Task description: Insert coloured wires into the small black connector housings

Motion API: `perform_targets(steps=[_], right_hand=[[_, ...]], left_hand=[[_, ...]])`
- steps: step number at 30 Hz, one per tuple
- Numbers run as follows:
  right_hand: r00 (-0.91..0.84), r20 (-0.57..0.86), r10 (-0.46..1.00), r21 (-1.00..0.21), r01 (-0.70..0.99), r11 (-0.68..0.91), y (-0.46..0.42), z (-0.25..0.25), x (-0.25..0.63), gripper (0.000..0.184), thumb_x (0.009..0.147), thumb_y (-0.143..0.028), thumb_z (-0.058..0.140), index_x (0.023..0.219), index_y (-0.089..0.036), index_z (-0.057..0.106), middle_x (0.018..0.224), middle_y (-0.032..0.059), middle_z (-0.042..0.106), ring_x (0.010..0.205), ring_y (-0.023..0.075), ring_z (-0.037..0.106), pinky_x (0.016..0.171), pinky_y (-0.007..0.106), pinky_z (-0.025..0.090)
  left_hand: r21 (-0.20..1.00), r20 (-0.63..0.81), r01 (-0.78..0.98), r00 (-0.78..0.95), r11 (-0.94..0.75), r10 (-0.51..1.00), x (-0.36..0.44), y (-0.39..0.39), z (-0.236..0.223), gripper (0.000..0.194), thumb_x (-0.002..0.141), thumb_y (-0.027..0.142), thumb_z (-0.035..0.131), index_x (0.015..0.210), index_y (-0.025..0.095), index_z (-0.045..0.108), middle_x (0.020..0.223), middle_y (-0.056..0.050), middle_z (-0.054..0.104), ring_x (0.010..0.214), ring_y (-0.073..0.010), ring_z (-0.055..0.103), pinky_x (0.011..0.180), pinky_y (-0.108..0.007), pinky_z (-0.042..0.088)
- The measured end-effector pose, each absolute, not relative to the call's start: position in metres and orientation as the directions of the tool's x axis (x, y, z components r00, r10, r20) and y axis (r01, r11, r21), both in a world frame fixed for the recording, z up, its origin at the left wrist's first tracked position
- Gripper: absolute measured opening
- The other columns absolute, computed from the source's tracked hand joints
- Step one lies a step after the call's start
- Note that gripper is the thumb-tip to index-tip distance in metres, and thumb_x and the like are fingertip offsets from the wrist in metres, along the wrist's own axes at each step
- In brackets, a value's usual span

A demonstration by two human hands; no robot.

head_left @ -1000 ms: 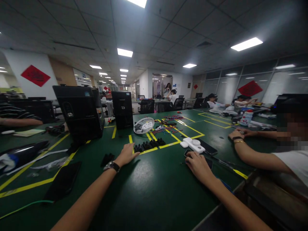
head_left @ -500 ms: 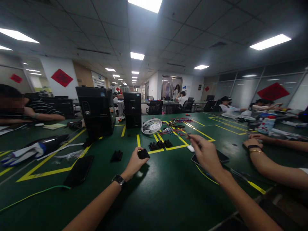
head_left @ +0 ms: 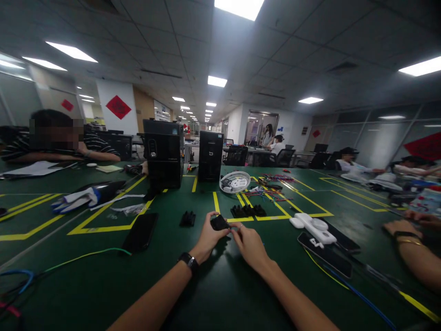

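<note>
My left hand [head_left: 209, 236], with a black band on its wrist, grips a small black plastic block [head_left: 218, 223] between thumb and fingers, just above the green table. My right hand [head_left: 250, 243] meets it from the right, its thumb and fingertips pinched together at the block's right edge. Anything small in that pinch is hidden or too tiny to name. A similar black part [head_left: 188, 219] lies to the left of my hands. Just beyond them sits a row of several black parts [head_left: 248, 211].
Behind the row are a white basket [head_left: 236, 182] and loose coloured wires [head_left: 272, 193]. Two black computer towers [head_left: 161, 154] stand farther back. Dark phones [head_left: 325, 255] and a white charger [head_left: 317, 227] lie right, a black phone [head_left: 140, 232] left. A co-worker's forearm [head_left: 418, 259] rests at right.
My right hand has come left and down from near the phones to the black block. My left hand still holds the block. The view has turned left.
</note>
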State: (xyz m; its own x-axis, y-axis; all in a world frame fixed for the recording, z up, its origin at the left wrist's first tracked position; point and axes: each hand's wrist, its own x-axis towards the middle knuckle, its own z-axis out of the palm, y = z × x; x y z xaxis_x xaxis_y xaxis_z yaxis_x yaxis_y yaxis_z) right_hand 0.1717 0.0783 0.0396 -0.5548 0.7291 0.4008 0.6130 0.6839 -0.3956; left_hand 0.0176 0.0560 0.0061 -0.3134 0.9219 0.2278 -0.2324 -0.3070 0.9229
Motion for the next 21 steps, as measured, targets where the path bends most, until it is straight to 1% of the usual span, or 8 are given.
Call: perform_targets(steps=[6, 9, 14, 17, 19, 21], right_hand=[[-0.572, 0.362, 0.736, -0.427, 0.6, 0.676, 0.0782, 0.036, 0.1682, 0.03, 0.094, -0.027, 0.038, 0.113, -0.021, 0.061, 0.094, 0.0069, 0.071, 0.087, 0.0203, 0.067, 0.076, 0.025, 0.045], [-0.567, 0.36, 0.741, -0.43, 0.604, 0.671, 0.0785, 0.0346, 0.1674, 0.03, 0.095, -0.027, 0.037, 0.111, -0.021, 0.062, 0.095, 0.0075, 0.071, 0.09, 0.0208, 0.066, 0.078, 0.026, 0.045], [-0.552, 0.342, 0.761, -0.409, 0.641, 0.649, 0.0758, 0.0377, 0.1693, 0.032, 0.095, -0.028, 0.035, 0.112, -0.02, 0.062, 0.095, 0.0085, 0.071, 0.09, 0.0213, 0.066, 0.078, 0.027, 0.045], [-0.555, 0.318, 0.769, -0.381, 0.668, 0.639, 0.0734, 0.04, 0.1694, 0.033, 0.096, -0.028, 0.035, 0.113, -0.019, 0.061, 0.094, 0.0085, 0.071, 0.089, 0.0208, 0.067, 0.077, 0.026, 0.044], [-0.564, 0.311, 0.765, -0.357, 0.676, 0.644, 0.0719, 0.0406, 0.1693, 0.033, 0.096, -0.028, 0.034, 0.113, -0.02, 0.061, 0.093, 0.0079, 0.071, 0.088, 0.02, 0.067, 0.076, 0.026, 0.044], [-0.584, 0.314, 0.748, -0.332, 0.671, 0.663, 0.0703, 0.0409, 0.1694, 0.031, 0.096, -0.027, 0.034, 0.113, -0.022, 0.061, 0.094, 0.0069, 0.071, 0.087, 0.0193, 0.067, 0.074, 0.025, 0.043]], left_hand=[[0.932, 0.211, -0.231, -0.278, -0.279, 0.937, 0.0172, 0.0556, 0.0106, 0.06, 0.061, 0.013, 0.072, 0.112, 0.022, 0.042, 0.109, -0.009, 0.062, 0.093, -0.0178, 0.063, 0.085, -0.033, 0.047], [0.932, 0.202, -0.242, -0.268, -0.269, 0.942, 0.0178, 0.0563, 0.0113, 0.057, 0.062, 0.011, 0.069, 0.112, 0.022, 0.043, 0.112, -0.01, 0.061, 0.095, -0.018, 0.062, 0.087, -0.033, 0.046], [0.884, 0.127, -0.412, -0.247, -0.223, 0.961, 0.0206, 0.0578, 0.0128, 0.057, 0.061, 0.007, 0.062, 0.112, 0.024, 0.042, 0.114, -0.009, 0.061, 0.094, -0.0179, 0.064, 0.087, -0.036, 0.048], [0.863, 0.092, -0.469, -0.222, -0.189, 0.971, 0.0216, 0.0573, 0.0148, 0.054, 0.063, 0.01, 0.061, 0.111, 0.025, 0.042, 0.115, -0.009, 0.061, 0.094, -0.0174, 0.064, 0.088, -0.037, 0.048], [0.873, 0.104, -0.446, -0.225, -0.197, 0.969, 0.0218, 0.0563, 0.0158, 0.049, 0.066, 0.015, 0.062, 0.11, 0.025, 0.042, 0.116, -0.01, 0.06, 0.096, -0.0184, 0.064, 0.089, -0.038, 0.048], [0.906, 0.152, -0.351, -0.253, -0.237, 0.956, 0.0221, 0.055, 0.0163, 0.045, 0.069, 0.019, 0.063, 0.109, 0.024, 0.043, 0.114, -0.01, 0.061, 0.096, -0.0196, 0.064, 0.088, -0.038, 0.048]])
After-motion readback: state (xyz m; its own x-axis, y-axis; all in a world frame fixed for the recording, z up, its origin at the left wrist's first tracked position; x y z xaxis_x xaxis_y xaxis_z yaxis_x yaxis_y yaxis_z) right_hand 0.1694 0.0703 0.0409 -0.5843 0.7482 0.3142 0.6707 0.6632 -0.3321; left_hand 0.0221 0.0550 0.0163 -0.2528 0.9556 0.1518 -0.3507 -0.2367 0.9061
